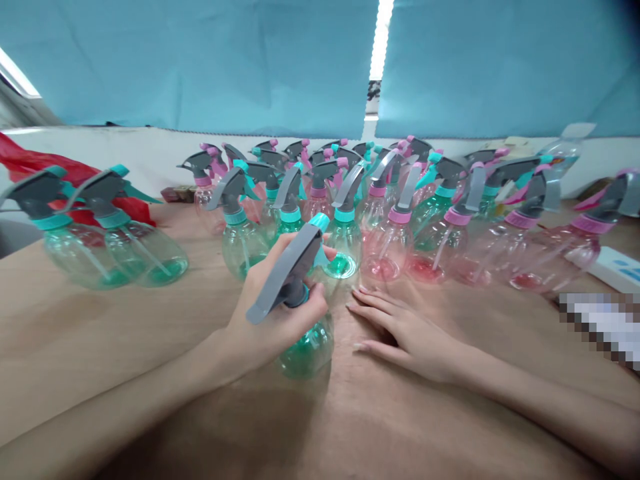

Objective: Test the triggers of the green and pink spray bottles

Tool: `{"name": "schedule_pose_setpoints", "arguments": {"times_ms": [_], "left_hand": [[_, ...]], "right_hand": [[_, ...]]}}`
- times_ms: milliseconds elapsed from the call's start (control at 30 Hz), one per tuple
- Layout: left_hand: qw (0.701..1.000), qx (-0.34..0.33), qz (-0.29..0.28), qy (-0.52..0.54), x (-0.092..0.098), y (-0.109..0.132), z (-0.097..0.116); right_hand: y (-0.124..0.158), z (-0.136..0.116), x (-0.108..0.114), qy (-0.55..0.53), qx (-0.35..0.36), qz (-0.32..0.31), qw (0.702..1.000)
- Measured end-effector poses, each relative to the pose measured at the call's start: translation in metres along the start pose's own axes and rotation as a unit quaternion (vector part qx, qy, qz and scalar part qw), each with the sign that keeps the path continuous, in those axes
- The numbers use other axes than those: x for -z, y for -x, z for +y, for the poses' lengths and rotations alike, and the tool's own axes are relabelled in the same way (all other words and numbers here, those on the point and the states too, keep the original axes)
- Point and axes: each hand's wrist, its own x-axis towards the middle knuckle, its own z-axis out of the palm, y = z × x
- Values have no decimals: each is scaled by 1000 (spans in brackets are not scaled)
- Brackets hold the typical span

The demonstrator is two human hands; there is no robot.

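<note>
A green spray bottle [306, 350] with a grey and teal trigger head is in my left hand [263, 310], whose fingers wrap round its neck below the head. My right hand [400, 327] lies flat on the wooden table [380, 420], fingers stretched out and holding nothing, a little to the right of that bottle. Just beyond both hands stand a green spray bottle [343, 240] and a pink spray bottle [384, 247]. Part of the held bottle's neck is hidden by my fingers.
Several more pink and green spray bottles crowd the back and right. Two green bottles [155, 257] stand at the left, before red plastic [30, 160]. A clear plastic bottle [567, 157] is at the back right, and a white box [617, 267] at the right edge.
</note>
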Motion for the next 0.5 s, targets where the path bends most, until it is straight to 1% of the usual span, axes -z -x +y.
{"name": "schedule_pose_setpoints", "arguments": {"times_ms": [100,167,333,500], "left_hand": [[999,2,8,-40,1,0,1],[999,-1,16,-47,1,0,0],[1000,-9,15,-17,2,1,-3],[1000,-21,16,-10,3,2,-9]], "right_hand": [[0,0,0,2,0,0,1000],[0,0,0,1,0,0,1000],[0,1,-1,-7,3,6,1000],[1,2,-2,-10,2,7,1000]]}}
